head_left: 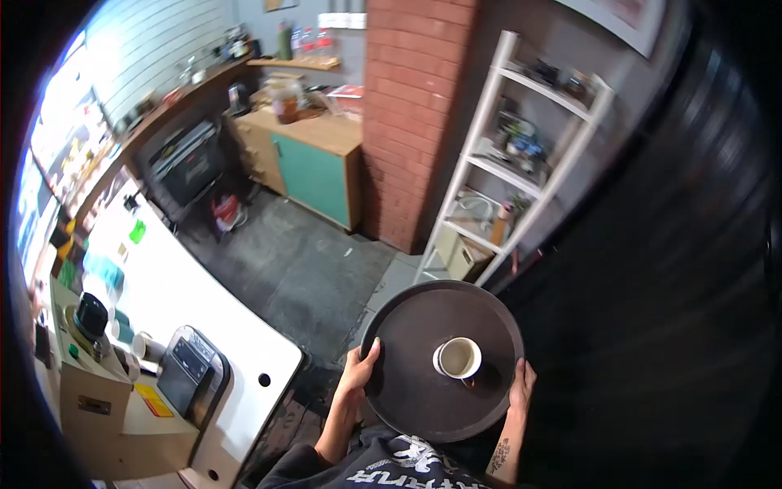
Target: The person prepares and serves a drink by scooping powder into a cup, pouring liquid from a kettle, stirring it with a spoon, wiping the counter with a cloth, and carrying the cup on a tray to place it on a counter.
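Note:
A round dark serving tray [407,399] is held level in front of my body. On it, a little right of the middle, stands a white cup [458,358], upright, its handle toward me. My left hand [358,368] grips the tray's left rim, thumb on top. At the right rim, my right hand [523,385] is closed on the edge, with its fingers partly hidden by the tray. Neither hand touches the cup.
A white counter [232,314] runs along the left, carrying a dark flat device [191,371] and cups. Ahead are a wooden cabinet [314,175] with a green door and a brick pillar [407,122]. A white ladder shelf [505,171] and a black curtain [652,310] flank the right.

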Demonstrator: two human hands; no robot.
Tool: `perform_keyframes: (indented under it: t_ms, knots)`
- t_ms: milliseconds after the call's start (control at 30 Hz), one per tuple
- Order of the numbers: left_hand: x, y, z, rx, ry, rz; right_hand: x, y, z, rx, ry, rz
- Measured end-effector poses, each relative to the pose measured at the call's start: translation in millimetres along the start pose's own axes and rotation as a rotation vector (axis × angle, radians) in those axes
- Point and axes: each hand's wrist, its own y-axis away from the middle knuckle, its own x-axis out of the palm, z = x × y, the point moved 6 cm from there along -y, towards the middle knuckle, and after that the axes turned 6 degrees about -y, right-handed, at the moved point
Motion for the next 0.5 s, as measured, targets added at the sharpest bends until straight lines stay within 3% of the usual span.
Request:
perform_keyframes:
  t_ms: [100,233,300,433,500]
  knots:
    - [-3.5,-66.0,1.6,0.025,0.024,-0.061,62.8,-71.7,31.7,-0.044,0.003,0.235]
    - [-1.4,-116.0,-61.7,0.023,0.162,-0.181,151.3,-156.0,72.8,0.009,0.034,0.385]
    - [-16.1,-140.0,-87.3,0.102,0.117,-0.266,215.0,-198.5,91.1,-0.118,-0.121,0.641]
    - [-47.9,-171.6,-104.9,0.097,0.243,-0.43,320.9,-238.7,135.8,-0.176,0.006,0.716]
    - [-64.4,-185.9,-111.7,0.129,0.256,-0.535,370.0,-232.9,181.1,-0.29,-0.202,0.83]
